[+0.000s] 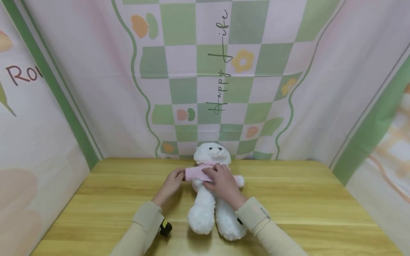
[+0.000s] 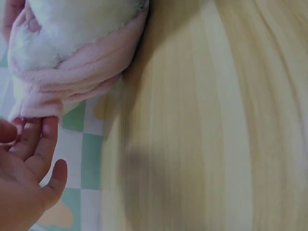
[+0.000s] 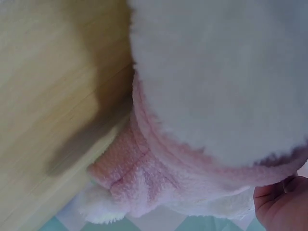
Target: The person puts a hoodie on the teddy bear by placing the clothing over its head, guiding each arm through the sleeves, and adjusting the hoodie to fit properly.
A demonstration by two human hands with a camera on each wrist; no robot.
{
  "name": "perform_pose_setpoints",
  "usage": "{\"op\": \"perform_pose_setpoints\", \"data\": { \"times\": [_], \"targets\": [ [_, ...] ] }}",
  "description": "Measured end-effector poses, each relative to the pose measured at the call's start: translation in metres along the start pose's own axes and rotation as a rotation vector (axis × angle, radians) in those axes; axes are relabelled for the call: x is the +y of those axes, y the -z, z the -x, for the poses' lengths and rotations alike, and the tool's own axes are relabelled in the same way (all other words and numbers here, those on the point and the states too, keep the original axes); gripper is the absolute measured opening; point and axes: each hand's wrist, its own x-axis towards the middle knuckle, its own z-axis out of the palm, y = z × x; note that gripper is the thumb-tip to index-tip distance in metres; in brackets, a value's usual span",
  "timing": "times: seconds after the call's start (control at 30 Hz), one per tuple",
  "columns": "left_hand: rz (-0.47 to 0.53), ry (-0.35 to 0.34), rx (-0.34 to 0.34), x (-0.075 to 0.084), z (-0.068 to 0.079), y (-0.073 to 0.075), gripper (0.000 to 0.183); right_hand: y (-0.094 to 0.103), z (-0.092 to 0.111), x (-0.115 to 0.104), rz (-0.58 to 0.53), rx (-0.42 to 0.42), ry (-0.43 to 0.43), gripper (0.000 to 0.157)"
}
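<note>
A white plush bear in a pink fuzzy top lies on the table, legs toward me, head at the back. My left hand pinches the end of the top's left-side sleeve; in the left wrist view, fingertips of that hand go under the cuff. My right hand lies over the bear's front and grips the top near its hem. In the right wrist view its curled fingers meet the hem. A white paw pokes from the right-side sleeve.
The wooden table ends at a green-and-white checkered curtain behind the bear's head. Fabric panels also hang on both sides. A small black object with a yellow mark is by my left cuff.
</note>
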Motion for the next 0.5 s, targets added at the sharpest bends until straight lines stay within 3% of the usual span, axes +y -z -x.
{"op": "perform_pose_setpoints", "data": {
  "times": [0.07,0.37,0.5],
  "targets": [
    [-0.004,0.016,-0.011,-0.0005,-0.0015,0.0008,0.034,-0.0001,0.0,-0.0005,-0.007,0.002,-0.005,0.033],
    [-0.005,-0.036,-0.045,-0.0035,-0.0036,-0.0019,0.022,-0.0006,-0.0002,-0.0011,-0.032,0.009,-0.032,0.029],
    [-0.034,-0.044,-0.018,-0.0052,-0.0055,-0.0057,0.02,-0.0003,-0.0003,-0.0021,-0.034,0.01,-0.029,0.027]
  ]
}}
